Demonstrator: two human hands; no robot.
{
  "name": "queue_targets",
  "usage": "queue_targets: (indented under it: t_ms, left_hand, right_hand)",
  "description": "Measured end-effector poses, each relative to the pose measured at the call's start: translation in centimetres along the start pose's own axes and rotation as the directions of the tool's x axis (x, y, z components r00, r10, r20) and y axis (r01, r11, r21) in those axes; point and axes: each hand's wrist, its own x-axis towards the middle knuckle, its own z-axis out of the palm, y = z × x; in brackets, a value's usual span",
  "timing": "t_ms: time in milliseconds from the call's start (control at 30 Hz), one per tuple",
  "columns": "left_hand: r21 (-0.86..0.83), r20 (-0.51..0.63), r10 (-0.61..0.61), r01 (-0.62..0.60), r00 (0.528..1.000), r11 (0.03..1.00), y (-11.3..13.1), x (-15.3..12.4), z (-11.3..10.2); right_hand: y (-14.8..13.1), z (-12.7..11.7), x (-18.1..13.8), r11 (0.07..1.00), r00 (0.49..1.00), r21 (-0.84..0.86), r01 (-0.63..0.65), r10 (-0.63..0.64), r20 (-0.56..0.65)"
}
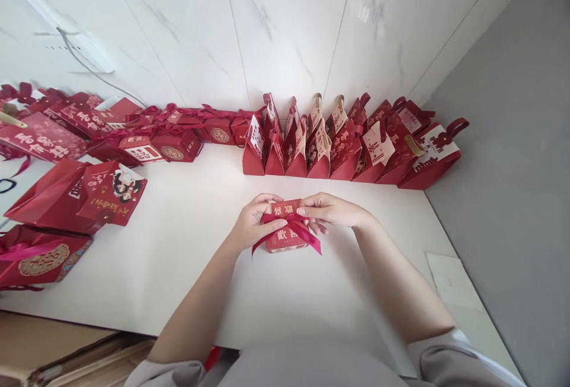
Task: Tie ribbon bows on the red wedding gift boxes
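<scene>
A small red gift box (285,235) with gold Chinese characters stands on the white table in front of me. Around its middle runs a dark pink ribbon (309,238), crossed at the top, with two loose tails hanging over the front. My left hand (253,224) is closed at the box's left side, its thumb pressing the ribbon near the crossing. From the right, my right hand (328,210) pinches the ribbon between thumb and index finger near the box's top. Its other fingers curl beside the box, partly hidden.
Several red triangular gift bags (318,155) line the wall at the back right. More ribbon-tied red boxes (178,146) stand at the back left. Larger red bags (51,197) sit at the far left. A cardboard box (48,339) is below the table's front edge.
</scene>
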Motion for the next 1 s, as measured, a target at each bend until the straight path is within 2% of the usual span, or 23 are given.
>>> queue_targets:
  t_ms: [300, 667, 833, 1000]
  left_hand:
    - [-0.038, 0.058, 0.008, -0.006, 0.998, 0.999, -0.5, 0.1, -0.6]
    - [-0.139, 0.045, 0.027, -0.021, 0.999, 0.990, -1.4, 0.2, -0.2]
    - [-0.108, 0.063, 0.016, -0.009, 0.998, 0.994, -1.3, 0.2, -0.3]
    - [-0.050, 0.067, 0.033, -0.030, 0.997, 0.998, -1.2, 0.1, -0.4]
  right_hand:
    - [-0.2, -0.2, -0.3, 0.999, 1.000, -0.031, -0.008, 0.008, 0.000]
    - [-0.4, -0.3, -0.3, 0.998, 0.999, -0.030, -0.050, 0.050, -0.012]
    - [-0.2, -0.5, -0.6, 0.999, 0.999, -0.029, -0.042, 0.042, -0.014]
    - [0.2, -0.7, -0.5, 0.995, 0.995, -0.003, -0.099, 0.099, -0.004]
